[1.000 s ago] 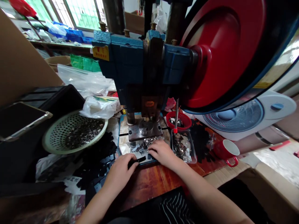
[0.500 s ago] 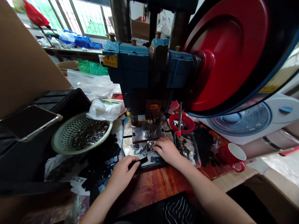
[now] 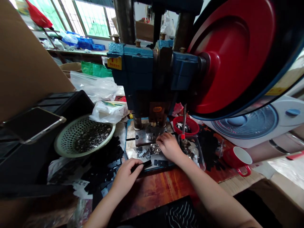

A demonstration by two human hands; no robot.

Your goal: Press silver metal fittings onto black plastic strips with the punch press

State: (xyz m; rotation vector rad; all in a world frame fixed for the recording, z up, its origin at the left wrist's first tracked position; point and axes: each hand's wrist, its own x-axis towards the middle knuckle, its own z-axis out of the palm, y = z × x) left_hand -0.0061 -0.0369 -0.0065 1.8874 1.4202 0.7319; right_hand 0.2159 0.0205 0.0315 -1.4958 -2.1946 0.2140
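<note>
My left hand (image 3: pixel 128 174) is closed around a small flat black piece (image 3: pixel 146 164), which juts out past thumb and fingers at the front edge of the press base. Bent fingers of my right hand (image 3: pixel 169 147) are at the metal die block (image 3: pixel 140 136) under the press ram; whatever the fingertips hold is hidden. Just below them lies a pile of small shiny metal parts (image 3: pixel 155 148). A flat dark plate (image 3: pixel 161 163) rests on the base (image 3: pixel 130 144) between my hands.
The blue press (image 3: pixel 137 69) carries a big red flywheel (image 3: pixel 237 57). Left stands a pale green basket (image 3: pixel 60 139) of small metal parts. To the right are a red bowl (image 3: pixel 196 128), a clear tray (image 3: pixel 203 163), a red mug (image 3: pixel 231 158) and a fan (image 3: pixel 282 126).
My right hand has moved up from the pile of small parts to the die block. My left hand keeps hold of the black piece. The whole view has shifted slightly.
</note>
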